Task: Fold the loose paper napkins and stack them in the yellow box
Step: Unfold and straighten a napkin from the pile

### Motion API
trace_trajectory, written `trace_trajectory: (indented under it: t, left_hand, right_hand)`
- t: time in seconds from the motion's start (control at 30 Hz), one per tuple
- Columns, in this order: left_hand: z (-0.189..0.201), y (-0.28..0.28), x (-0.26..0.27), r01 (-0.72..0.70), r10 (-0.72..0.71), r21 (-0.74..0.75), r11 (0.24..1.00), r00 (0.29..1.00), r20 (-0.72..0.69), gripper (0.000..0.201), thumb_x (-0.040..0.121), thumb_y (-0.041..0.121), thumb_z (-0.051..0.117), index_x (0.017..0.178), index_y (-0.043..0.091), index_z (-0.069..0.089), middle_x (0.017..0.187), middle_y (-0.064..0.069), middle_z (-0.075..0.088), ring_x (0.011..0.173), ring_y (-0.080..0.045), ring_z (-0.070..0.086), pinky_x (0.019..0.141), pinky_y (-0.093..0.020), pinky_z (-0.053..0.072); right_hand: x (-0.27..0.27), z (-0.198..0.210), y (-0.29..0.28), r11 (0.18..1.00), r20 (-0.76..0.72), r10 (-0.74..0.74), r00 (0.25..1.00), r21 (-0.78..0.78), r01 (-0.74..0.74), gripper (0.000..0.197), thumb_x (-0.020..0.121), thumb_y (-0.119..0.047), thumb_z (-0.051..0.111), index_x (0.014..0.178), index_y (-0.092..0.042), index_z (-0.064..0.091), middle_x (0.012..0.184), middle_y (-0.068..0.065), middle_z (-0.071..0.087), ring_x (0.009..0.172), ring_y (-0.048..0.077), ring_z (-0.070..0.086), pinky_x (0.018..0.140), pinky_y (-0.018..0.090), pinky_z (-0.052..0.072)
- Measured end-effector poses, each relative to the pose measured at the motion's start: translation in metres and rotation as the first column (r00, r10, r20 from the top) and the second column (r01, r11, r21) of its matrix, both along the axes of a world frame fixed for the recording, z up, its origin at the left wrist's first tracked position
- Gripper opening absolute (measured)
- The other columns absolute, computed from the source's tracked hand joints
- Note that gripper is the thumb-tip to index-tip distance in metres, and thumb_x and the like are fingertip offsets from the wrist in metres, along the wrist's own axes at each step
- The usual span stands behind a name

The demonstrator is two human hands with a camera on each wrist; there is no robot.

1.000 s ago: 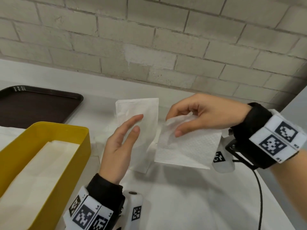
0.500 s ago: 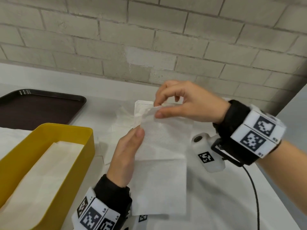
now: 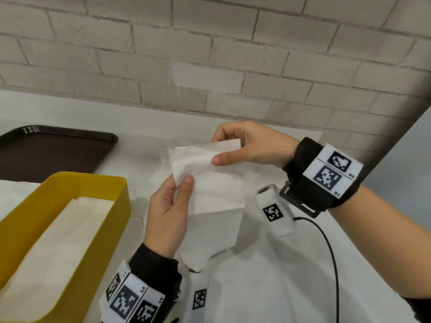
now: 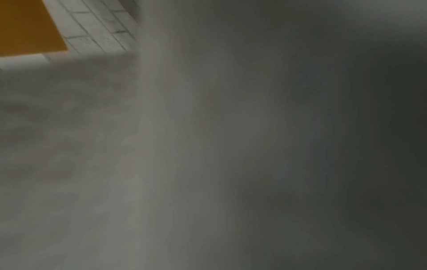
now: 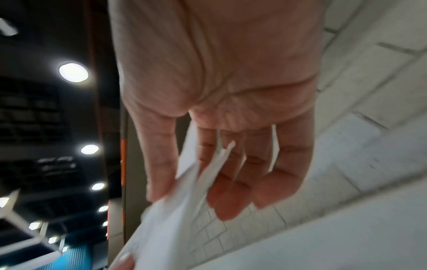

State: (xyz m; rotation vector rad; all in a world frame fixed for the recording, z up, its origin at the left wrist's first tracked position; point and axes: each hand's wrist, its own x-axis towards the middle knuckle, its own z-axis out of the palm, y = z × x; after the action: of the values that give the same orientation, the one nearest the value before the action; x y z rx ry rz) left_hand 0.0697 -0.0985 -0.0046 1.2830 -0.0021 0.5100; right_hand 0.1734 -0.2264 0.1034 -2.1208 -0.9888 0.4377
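Grey bricks make the wall behind a white table (image 3: pixel 268 287). Both hands hold one white napkin (image 3: pixel 214 190) up in the air between them. It is thin, soft and a bit wrinkled, and it hangs long from top to bottom. The right hand (image 3: pixel 251 145) pinches the top edge with thumb and fingers. The left hand (image 3: pixel 168 217) pinches the left edge lower down, thumb on the front. The top part looks bent over toward the person, so I think a fold is being made. The yellow box (image 3: pixel 121 201) sits just to the left of the left hand, so that hand is nearer to it. A flat pile of folded napkins (image 3: pixel 58 241) already lies inside. More loose paper lies on the table behind the hands. A dark tray (image 3: pixel 58 152) is farther off, past the box.
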Motion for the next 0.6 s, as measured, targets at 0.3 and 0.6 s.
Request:
trace_trajectory:
  t: [0.3,0.6]
  left_hand:
    - [-0.005,0.0,0.01,-0.091,0.089,0.036,0.995,0.994,0.066,0.051,0.088,0.014,0.055,0.132,0.032,0.039,0.125,0.002,0.06,0.113,-0.015,0.06,0.089,-0.03,0.053]
    - [-0.017,0.006,0.013,-0.059,0.064,0.142,0.988,0.998,-0.029,0.04,0.086,0.003,0.06,0.098,0.04,0.07,0.11,0.017,0.068,0.106,-0.005,0.062,0.084,-0.021,0.053]
  right_hand:
    - [0.0,-0.044,0.002,0.923,-0.391,-0.168,0.905,0.26,0.284,0.057,0.079,0.001,0.066,0.119,-0.02,0.031,0.118,0.007,0.053,0.101,0.022,0.058,0.086,0.037,0.052]
    - [-0.009,-0.085,-0.006,0.979,-0.398,-0.059,0.916,0.157,0.131,0.029,0.094,-0.004,0.047,0.122,-0.012,0.05,0.116,0.008,0.062,0.099,0.018,0.062,0.09,0.033,0.051]
